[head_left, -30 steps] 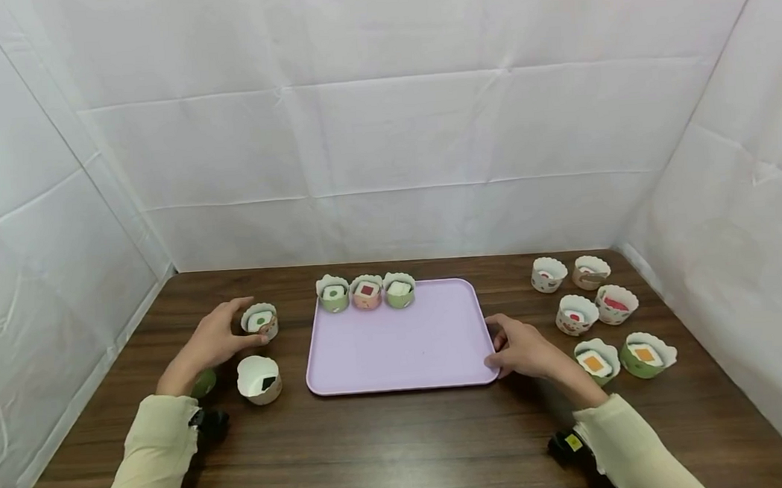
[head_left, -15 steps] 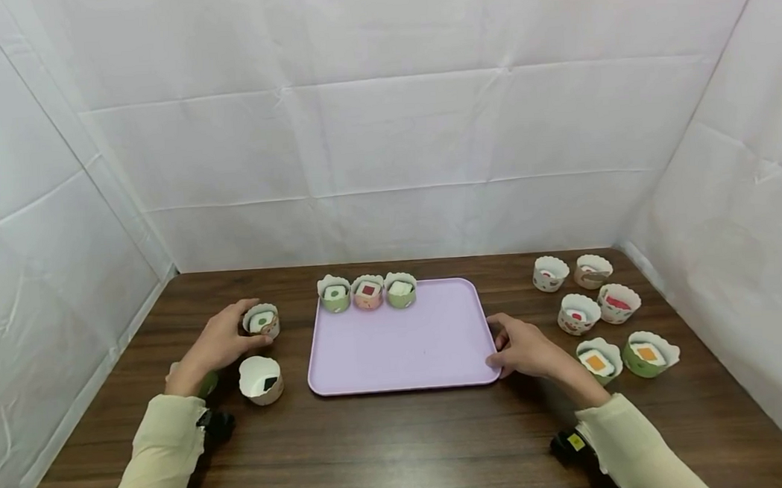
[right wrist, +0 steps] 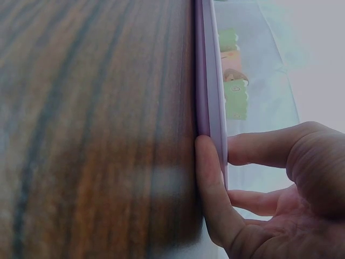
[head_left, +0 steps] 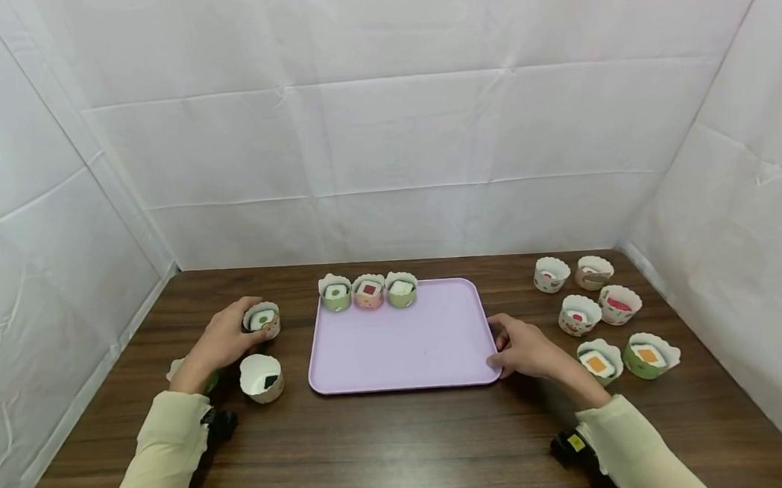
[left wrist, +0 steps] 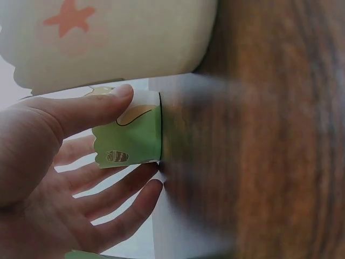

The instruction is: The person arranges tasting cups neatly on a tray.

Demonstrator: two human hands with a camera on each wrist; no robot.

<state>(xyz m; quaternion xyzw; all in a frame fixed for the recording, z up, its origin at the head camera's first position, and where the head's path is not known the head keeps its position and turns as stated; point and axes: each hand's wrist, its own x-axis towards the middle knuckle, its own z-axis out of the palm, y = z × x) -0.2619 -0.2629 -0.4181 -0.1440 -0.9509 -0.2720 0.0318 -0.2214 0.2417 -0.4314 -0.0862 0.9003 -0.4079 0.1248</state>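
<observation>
My left hand (head_left: 225,338) holds a paper baking cup (head_left: 265,322) at the left of the table, its thumb on the near side and its fingers round the far side. Inside that cup sits a white piece with a green middle. In the left wrist view the thumb presses on the green, printed wall of the paper baking cup (left wrist: 143,132). My right hand (head_left: 521,346) grips the lilac tray (head_left: 397,352) by its right edge, near the front corner. The right wrist view shows the tray's rim (right wrist: 213,81) pinched between the fingers.
Three filled baking cups (head_left: 368,292) line the tray's back left. Nearer me stands a white cup (head_left: 261,379) with a black piece; a green cup (head_left: 175,368) is partly behind my left wrist. Several more cups, including one with an orange-topped piece (head_left: 648,356), stand right of the tray.
My left wrist has shifted slightly right and the thumb has come in along the cup. The right hand stays at the tray edge.
</observation>
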